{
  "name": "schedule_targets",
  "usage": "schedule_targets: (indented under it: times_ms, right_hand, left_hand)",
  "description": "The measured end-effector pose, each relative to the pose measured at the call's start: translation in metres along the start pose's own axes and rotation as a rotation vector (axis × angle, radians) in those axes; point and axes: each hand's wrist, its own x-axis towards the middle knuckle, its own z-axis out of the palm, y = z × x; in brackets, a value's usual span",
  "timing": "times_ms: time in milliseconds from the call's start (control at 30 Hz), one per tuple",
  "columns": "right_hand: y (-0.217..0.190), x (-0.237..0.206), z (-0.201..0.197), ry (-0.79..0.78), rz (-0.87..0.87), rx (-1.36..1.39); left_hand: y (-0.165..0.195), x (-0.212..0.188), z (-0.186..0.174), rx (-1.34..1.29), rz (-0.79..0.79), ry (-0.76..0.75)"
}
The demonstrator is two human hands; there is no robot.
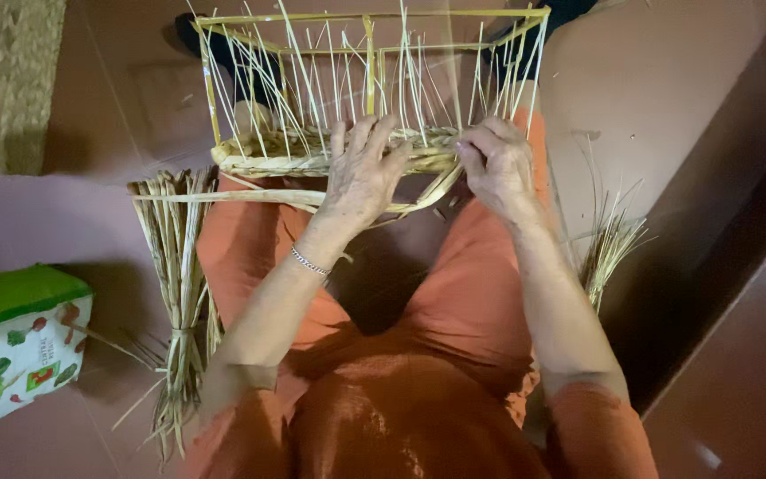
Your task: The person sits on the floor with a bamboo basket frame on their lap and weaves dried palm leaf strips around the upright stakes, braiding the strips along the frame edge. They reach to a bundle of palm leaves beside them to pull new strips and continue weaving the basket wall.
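at about eight o'clock a green and white carton [12, 341] sits on the floor. just right of it a tied bundle of straw [179, 293] lies by the person's knee. up at twelve o'clock a half-woven basket [330, 153] rests on the orange-clad lap, thin stalks standing up inside a yellow frame [367, 18]. the left hand [361, 173] lies spread on the woven rim, fingers open, pressing rather than gripping. the right hand [496, 168] pinches a strand at the rim. at three o'clock loose straw [609, 248] lies on the floor.
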Motion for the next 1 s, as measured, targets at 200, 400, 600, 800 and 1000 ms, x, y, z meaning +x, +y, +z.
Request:
schedule_targets:
  times_ms: [200, 400, 600, 800, 1000]
  right_hand:
    - [-0.001, 0.008, 0.014, 0.123, 0.105, -0.059]
    - [-0.004, 0.010, 0.022, 0.128, 0.052, -0.243]
    - [0.016, 0.008, 0.040, -0.114, -0.102, -0.284]
    - [0.009, 0.004, -0.002, -0.259, 0.243, 0.579]
    - [-0.024, 0.013, -0.030, -0.377, 0.213, 0.068]
  left_hand:
    - [-0.002, -0.006, 0.002, 0.086, 0.046, 0.099]
    - [0.019, -0.032, -0.005, -0.095, 0.148, 0.065]
    - [0.027, -0.034, -0.012, -0.005, 0.090, -0.086]
    - [0.028, -0.016, -0.026, 0.012, 0.021, -0.031]
    - [0.031, 0.013, -0.042, 0.059, 0.081, 0.213]
